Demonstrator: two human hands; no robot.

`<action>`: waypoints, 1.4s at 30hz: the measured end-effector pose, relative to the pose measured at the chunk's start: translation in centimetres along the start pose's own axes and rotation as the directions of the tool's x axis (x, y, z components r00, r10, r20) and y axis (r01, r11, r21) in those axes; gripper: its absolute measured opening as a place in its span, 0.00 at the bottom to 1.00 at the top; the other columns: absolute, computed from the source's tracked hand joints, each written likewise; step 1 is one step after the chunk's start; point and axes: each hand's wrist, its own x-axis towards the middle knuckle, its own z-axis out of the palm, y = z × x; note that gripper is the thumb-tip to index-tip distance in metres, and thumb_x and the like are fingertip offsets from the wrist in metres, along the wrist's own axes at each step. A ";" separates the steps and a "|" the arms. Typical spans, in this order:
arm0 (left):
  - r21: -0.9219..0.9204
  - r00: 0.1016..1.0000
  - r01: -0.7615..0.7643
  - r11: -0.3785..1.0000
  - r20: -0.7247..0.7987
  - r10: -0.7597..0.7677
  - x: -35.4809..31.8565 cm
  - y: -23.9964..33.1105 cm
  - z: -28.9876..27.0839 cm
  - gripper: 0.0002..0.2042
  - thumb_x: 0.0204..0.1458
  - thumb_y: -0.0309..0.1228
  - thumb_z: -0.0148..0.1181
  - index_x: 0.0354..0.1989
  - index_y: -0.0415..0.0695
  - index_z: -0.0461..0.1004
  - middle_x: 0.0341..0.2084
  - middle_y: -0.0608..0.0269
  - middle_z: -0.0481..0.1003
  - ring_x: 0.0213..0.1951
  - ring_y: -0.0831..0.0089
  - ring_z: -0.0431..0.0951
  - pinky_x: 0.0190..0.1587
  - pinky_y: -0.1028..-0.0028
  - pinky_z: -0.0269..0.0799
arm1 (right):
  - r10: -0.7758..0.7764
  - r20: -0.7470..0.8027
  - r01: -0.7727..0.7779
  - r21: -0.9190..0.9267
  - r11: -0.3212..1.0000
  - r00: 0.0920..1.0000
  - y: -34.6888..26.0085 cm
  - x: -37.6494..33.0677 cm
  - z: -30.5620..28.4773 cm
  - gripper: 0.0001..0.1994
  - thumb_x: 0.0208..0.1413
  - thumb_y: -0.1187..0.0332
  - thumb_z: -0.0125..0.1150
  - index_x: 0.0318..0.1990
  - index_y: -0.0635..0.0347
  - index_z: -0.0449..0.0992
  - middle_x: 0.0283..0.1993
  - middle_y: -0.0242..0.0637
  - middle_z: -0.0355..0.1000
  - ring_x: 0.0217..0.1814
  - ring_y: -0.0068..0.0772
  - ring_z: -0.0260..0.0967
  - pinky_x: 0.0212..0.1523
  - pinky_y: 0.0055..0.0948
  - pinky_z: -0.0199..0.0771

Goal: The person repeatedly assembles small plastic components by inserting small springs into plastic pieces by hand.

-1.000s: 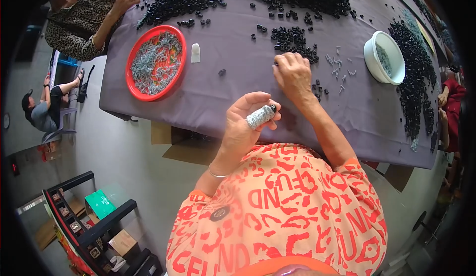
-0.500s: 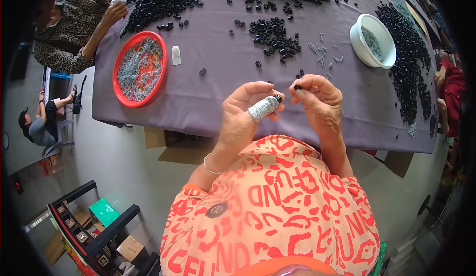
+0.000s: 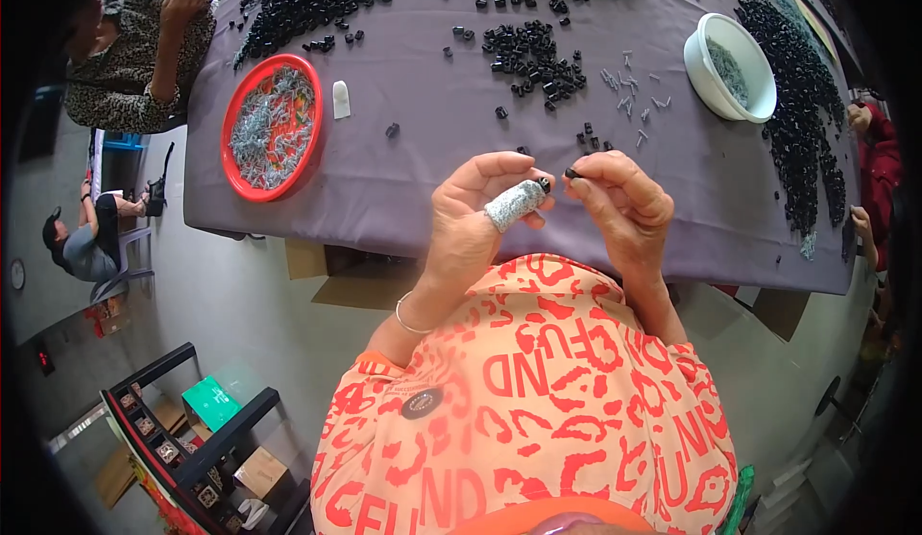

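Note:
My left hand (image 3: 459, 210) is raised over the near edge of the table, its thumb covered by a speckled grey-white wrap (image 3: 515, 206). Between that thumb and a finger sits a small black plastic piece (image 3: 545, 184) with a metallic glint at its end. Just to the right, my right hand (image 3: 629, 210) pinches another small black piece (image 3: 572, 174) between thumb and forefinger. A narrow gap separates the two pieces. Beyond my fingers lie a few loose black pieces (image 3: 589, 137) and a larger cluster of them (image 3: 535, 62).
A purple-grey cloth (image 3: 403, 189) covers the table. On the left stands a red basin (image 3: 230, 165) of small clear-grey pins, beside a white finger-shaped piece (image 3: 341, 100). A white bowl (image 3: 706, 79) and black heaps (image 3: 807, 122) lie right. Co-workers sit at both sides.
My right hand has turned slightly, its piece still pinched. My left hand keeps its hold. The view has shifted a little, and the co-worker's hands at the left have moved up.

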 end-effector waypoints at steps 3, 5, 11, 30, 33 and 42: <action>-0.013 1.000 0.001 1.000 0.004 -0.001 0.0 -0.1 -0.2 0.13 0.52 0.21 0.58 0.47 0.34 0.69 0.38 0.51 0.76 0.37 0.68 0.79 0.35 0.75 0.77 | 0.007 0.007 -0.005 -0.200 0.980 1.000 0.6 0.3 -0.1 0.08 0.50 0.86 0.57 0.38 0.67 0.73 0.36 0.35 0.72 0.36 0.22 0.70 0.36 0.20 0.71; -0.003 1.000 -0.008 1.000 -0.002 0.008 -0.2 0.2 -0.3 0.13 0.52 0.21 0.58 0.47 0.35 0.69 0.38 0.51 0.76 0.36 0.68 0.79 0.35 0.75 0.77 | -0.054 0.019 0.056 -0.521 0.852 0.998 2.1 0.5 -0.2 0.10 0.46 0.86 0.58 0.37 0.64 0.74 0.35 0.36 0.71 0.35 0.27 0.70 0.36 0.23 0.70; -0.058 0.989 -0.136 0.989 -0.070 0.132 -0.9 0.9 -1.5 0.13 0.53 0.21 0.57 0.47 0.38 0.70 0.37 0.53 0.76 0.35 0.69 0.79 0.34 0.75 0.77 | -0.021 0.207 0.194 -0.873 0.447 0.978 6.0 0.0 -0.4 0.11 0.44 0.76 0.61 0.37 0.57 0.74 0.37 0.34 0.68 0.41 0.37 0.66 0.39 0.35 0.65; -0.069 0.986 -0.147 0.987 -0.089 0.141 -1.5 0.7 -3.0 0.14 0.54 0.25 0.56 0.48 0.36 0.68 0.39 0.50 0.75 0.37 0.67 0.79 0.35 0.75 0.78 | -0.183 0.208 0.274 -0.816 0.509 0.961 7.2 1.1 2.3 0.12 0.43 0.77 0.62 0.38 0.59 0.71 0.35 0.36 0.71 0.38 0.38 0.68 0.39 0.35 0.64; -0.025 0.987 -0.149 0.989 -0.063 0.147 -1.5 0.5 -2.9 0.15 0.55 0.29 0.56 0.49 0.35 0.67 0.40 0.50 0.75 0.38 0.68 0.79 0.36 0.75 0.79 | -0.182 0.205 0.273 -0.777 0.567 0.962 7.0 1.0 2.0 0.12 0.43 0.77 0.62 0.38 0.59 0.72 0.35 0.36 0.71 0.39 0.38 0.68 0.39 0.34 0.64; -0.042 0.986 -0.137 0.990 -0.099 0.132 -1.5 0.6 -2.3 0.13 0.52 0.19 0.57 0.47 0.36 0.69 0.38 0.51 0.76 0.37 0.68 0.79 0.36 0.75 0.77 | -0.203 0.279 0.345 -0.789 0.509 0.939 8.0 0.7 1.9 0.11 0.43 0.77 0.61 0.38 0.59 0.73 0.35 0.34 0.71 0.39 0.37 0.68 0.41 0.34 0.63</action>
